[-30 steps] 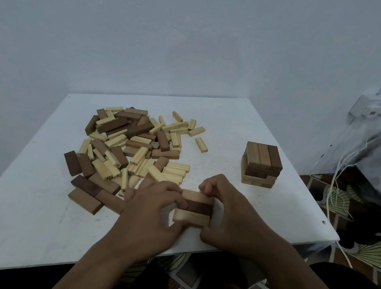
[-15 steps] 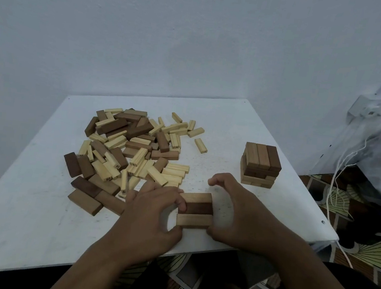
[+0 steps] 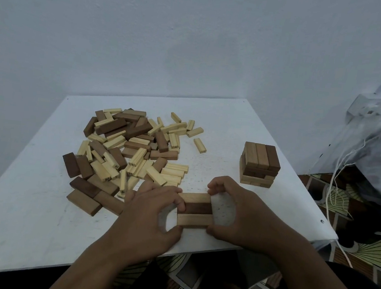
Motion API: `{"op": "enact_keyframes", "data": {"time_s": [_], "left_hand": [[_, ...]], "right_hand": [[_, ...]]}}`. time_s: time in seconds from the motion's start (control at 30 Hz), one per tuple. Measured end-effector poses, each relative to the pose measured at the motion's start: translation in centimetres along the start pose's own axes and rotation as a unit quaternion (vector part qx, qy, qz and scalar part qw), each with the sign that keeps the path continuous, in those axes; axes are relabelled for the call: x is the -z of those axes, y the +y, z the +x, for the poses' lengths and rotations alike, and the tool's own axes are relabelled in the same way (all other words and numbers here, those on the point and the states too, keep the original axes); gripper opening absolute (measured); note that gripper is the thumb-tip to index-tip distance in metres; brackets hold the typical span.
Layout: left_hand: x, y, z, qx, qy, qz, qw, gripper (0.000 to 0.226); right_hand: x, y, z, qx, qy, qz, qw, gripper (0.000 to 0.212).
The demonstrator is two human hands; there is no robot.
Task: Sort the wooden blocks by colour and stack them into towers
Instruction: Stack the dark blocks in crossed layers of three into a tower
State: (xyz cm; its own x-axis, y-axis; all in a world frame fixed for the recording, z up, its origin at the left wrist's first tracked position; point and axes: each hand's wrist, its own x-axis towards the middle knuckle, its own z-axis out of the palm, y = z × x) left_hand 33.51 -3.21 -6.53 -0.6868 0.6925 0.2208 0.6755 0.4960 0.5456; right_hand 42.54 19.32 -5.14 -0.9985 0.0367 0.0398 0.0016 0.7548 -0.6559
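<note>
Three wooden blocks lie side by side as a flat layer (image 3: 195,210) near the table's front edge: a tan one, a dark brown one in the middle, a tan one. My left hand (image 3: 152,208) presses its fingertips against the layer's left end. My right hand (image 3: 236,217) cups its right end, thumb at the front corner, fingers at the back corner. A loose pile of pale, tan and dark blocks (image 3: 132,150) covers the table's left middle. A short brown tower (image 3: 259,164) stands at the right.
The white table (image 3: 25,209) ends just in front of my hands and close to the tower's right. A white bag with cords (image 3: 372,151) and a patterned floor (image 3: 361,251) lie beyond the right edge. A pale wall rises behind.
The three-block layer has been set flat on the table and squared up. My right hand has opened wider around its right end; my left fingertips stay at the left end.
</note>
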Motion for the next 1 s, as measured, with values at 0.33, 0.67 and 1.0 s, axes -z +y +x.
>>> {"op": "enact_keyframes", "data": {"time_s": [0.33, 0.67, 1.0], "left_hand": [[0.2, 0.1, 0.0, -0.002, -0.001, -0.003, 1.000, 0.030], [1.2, 1.1, 0.5, 0.080, 0.030, -0.243, 0.966, 0.059], [2.0, 4.2, 4.6, 0.060, 0.074, -0.413, 0.906, 0.055]], "right_hand": [[0.1, 0.3, -0.1, -0.006, -0.011, 0.007, 1.000, 0.070], [1.2, -0.4, -0.3, 0.006, 0.070, 0.063, 0.996, 0.059], [4.2, -1.0, -0.8, 0.027, 0.210, 0.192, 0.958, 0.053]]}}
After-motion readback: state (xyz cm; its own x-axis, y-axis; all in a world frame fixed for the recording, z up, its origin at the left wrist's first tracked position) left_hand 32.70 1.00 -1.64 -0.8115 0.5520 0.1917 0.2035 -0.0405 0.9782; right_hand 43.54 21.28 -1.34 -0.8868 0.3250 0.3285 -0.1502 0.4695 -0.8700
